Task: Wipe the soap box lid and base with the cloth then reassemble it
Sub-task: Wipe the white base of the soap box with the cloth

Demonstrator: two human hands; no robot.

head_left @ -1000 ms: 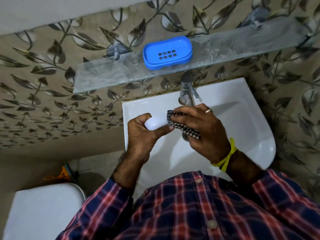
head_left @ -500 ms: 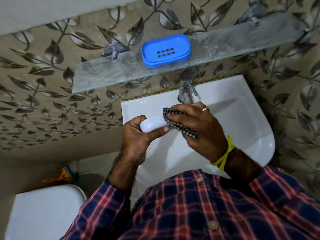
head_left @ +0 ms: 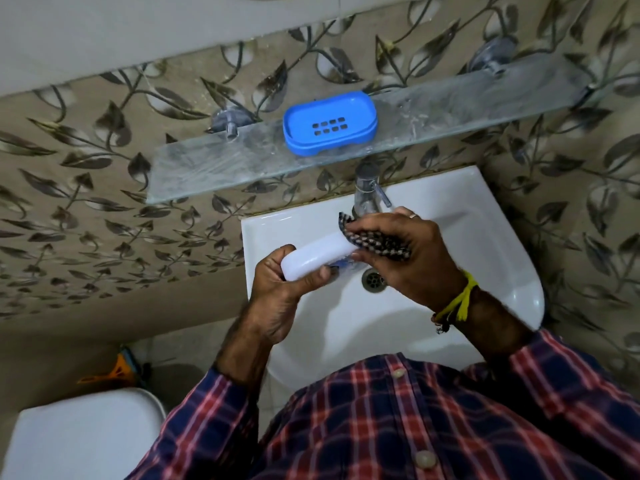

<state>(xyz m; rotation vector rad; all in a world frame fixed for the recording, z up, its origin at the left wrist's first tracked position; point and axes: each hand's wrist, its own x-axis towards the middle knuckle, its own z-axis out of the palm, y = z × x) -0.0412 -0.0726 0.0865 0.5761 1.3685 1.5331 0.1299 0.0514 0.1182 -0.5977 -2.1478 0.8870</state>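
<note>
The left hand [head_left: 277, 289] is wrapped tight around one end of the white lid [head_left: 317, 256]. The thumb sits under it and the fingers curl over the far edge. The lid sticks out of that grip toward the other hand. Just past the thumb a small blue bit shows under the lid. I cannot tell what it is.

The right hand [head_left: 405, 258] is closed on the checked cloth [head_left: 377, 239] and presses it against the free end of the lid. So the lid is being wiped and the work is not far along, I think.

Right below the grip is the white sink [head_left: 502, 244], with its drain [head_left: 373, 280] just under the cloth hand. The lid looks smooth and maybe wet. If the cloth pushes too hard on the free end, the lid could twist out of the left hand and drop into the sink. It could crack or bounce out.

Just beyond the cloth hand stands the tap [head_left: 367, 192]. The knuckles could bump it on a big wipe.

Farther from the grip, up on the glass shelf [head_left: 214, 171], sits the blue base [head_left: 329, 123]. It rests near the front edge. A careless reach could knock it off.
</note>
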